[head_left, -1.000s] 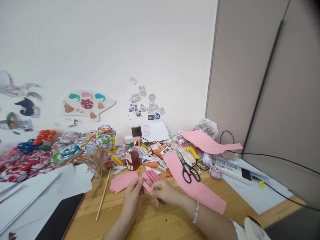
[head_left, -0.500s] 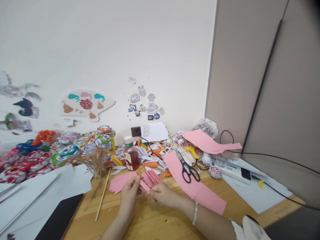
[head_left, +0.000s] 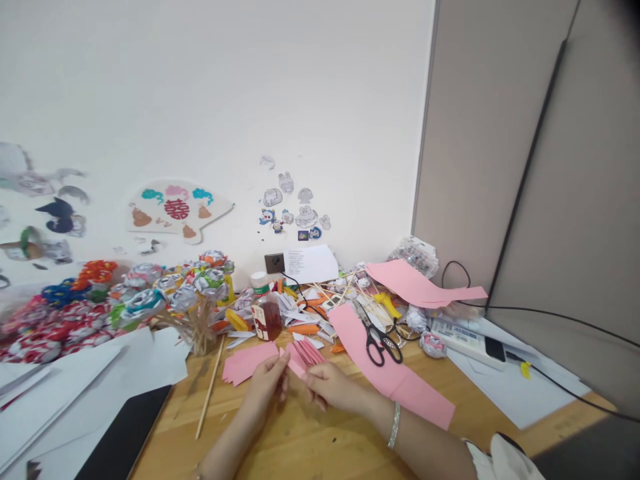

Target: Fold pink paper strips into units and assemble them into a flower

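Note:
Between my two hands is a small pink paper piece [head_left: 296, 363], pinched at one end by my left hand [head_left: 269, 381] and at the other by my right hand [head_left: 333, 388]. Both sets of fingers are closed on it, and its ends are hidden by them. Just beyond lies a bunch of narrow folded pink strips [head_left: 311, 352]. A stack of flat pink paper pieces [head_left: 244, 363] rests behind my left hand. To the right, black-handled scissors [head_left: 379, 339] lie on a long pink paper sheet [head_left: 415, 393].
A wooden stick [head_left: 210, 387] and a black flat board [head_left: 125, 437] lie left, beside white paper sheets [head_left: 65, 407]. A jar of reddish liquid [head_left: 265, 313] stands behind, among paper scraps. Paper flowers on sticks [head_left: 187, 300] fill the back left. A cable [head_left: 560, 393] crosses the right.
The pink piece has turned and shows more of its face between my hands. My left fingers have shifted along its edge. The whole view has moved slightly.

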The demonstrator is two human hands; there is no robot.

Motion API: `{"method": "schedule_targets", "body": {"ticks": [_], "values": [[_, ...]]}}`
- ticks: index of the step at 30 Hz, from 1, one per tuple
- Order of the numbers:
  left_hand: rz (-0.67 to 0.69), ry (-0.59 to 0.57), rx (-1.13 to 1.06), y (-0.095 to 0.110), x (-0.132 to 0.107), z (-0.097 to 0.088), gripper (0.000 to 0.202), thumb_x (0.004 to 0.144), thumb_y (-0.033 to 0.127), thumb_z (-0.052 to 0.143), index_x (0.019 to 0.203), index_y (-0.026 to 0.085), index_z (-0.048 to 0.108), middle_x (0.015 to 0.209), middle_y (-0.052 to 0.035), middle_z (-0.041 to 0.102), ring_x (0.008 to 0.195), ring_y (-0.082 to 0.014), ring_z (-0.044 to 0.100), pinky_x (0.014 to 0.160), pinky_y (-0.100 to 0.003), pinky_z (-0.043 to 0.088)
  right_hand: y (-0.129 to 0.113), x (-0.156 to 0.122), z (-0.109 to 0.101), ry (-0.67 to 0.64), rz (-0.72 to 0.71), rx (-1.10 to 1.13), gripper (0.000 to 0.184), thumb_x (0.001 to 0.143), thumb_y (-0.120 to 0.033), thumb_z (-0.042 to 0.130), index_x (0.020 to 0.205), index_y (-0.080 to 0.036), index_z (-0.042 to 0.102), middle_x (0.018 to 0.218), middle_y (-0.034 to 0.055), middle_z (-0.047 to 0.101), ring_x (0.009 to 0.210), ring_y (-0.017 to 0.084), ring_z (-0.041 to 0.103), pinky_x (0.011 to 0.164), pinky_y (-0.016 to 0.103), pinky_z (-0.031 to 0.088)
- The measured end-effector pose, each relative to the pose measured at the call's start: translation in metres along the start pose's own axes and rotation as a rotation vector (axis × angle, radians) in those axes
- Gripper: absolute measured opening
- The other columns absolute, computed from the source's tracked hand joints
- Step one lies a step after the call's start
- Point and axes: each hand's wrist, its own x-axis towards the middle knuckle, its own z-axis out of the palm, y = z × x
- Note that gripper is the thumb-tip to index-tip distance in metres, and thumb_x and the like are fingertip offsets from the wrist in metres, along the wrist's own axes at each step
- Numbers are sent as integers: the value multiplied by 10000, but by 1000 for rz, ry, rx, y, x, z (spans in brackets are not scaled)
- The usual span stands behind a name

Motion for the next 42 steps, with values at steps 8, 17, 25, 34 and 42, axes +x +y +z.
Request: {"method": "schedule_targets", "body": {"ticks": [8, 17, 25, 34, 42], "values": [[-15, -199, -86, -6, -9, 7, 511, 680, 536, 534, 356, 182, 359, 251, 78, 302, 246, -35, 260, 323, -179, 153, 0, 2, -2, -98, -23, 102, 491, 787, -591, 400, 589, -147, 465, 395, -56, 417, 334, 52, 373, 369, 172, 255], [-5, -215, -57, 0, -10, 6, 557, 675, 608, 472, 336, 198, 309, 264, 94, 217, 264, -33, 183, 341, -200, 100, -8, -1, -3, -203, -9, 135, 506, 759, -620, 411, 566, -153, 445, 389, -63, 417, 314, 43, 356, 352, 164, 254], [54, -23, 81, 8, -9, 5, 587, 665, 669, 384, 310, 212, 287, 254, 81, 222, 265, -44, 197, 348, -212, 131, -9, -2, -3, -196, 24, 87, 509, 760, -617, 413, 576, -143, 446, 414, -62, 416, 329, 40, 355, 358, 163, 237], [62, 80, 159, 15, 3, -3, 582, 582, 756, 331, 317, 242, 266, 252, 81, 208, 251, -60, 208, 338, -225, 145, 5, 7, -11, -6, -8, 162, 450, 796, -550, 417, 606, -148, 489, 408, -55, 440, 332, 51, 372, 369, 172, 252], [104, 121, 244, 11, 1, -2, 597, 543, 793, 345, 342, 232, 310, 281, 65, 280, 293, -76, 266, 352, -227, 189, 2, 4, -4, 14, -61, 96, 381, 797, -476, 475, 636, -135, 523, 423, -51, 440, 368, 59, 393, 394, 167, 290]]}}
